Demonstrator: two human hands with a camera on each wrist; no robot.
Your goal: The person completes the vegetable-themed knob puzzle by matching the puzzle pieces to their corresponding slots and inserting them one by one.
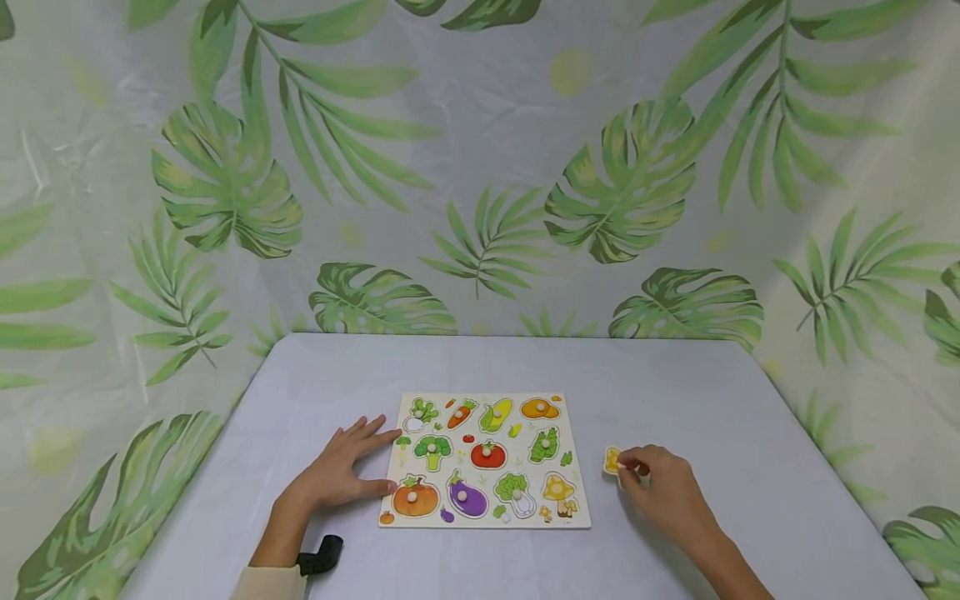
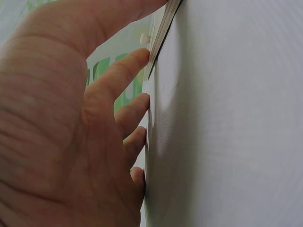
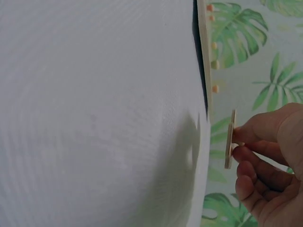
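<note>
A wooden vegetable puzzle board (image 1: 517,454) lies flat on the table, with knobbed pieces such as a tomato (image 1: 489,455) and an eggplant (image 1: 468,497) in it. My left hand (image 1: 337,471) is spread at the board's left side, its thumb and a fingertip touching that edge. In the left wrist view, the other fingertips of the left hand (image 2: 94,127) rest on the tabletop. Off the board's right side, my right hand (image 1: 667,492) pinches a yellow mushroom puzzle piece (image 1: 612,459). The right wrist view shows this piece (image 3: 229,144) edge-on, held above the table.
A mushroom picture without a knob marks the board's lower right spot (image 1: 557,487). White cloth covers the table (image 1: 480,571). Behind it hangs a leaf-patterned curtain (image 1: 495,125). A black strap with a small device (image 1: 322,557) sits at the left wrist.
</note>
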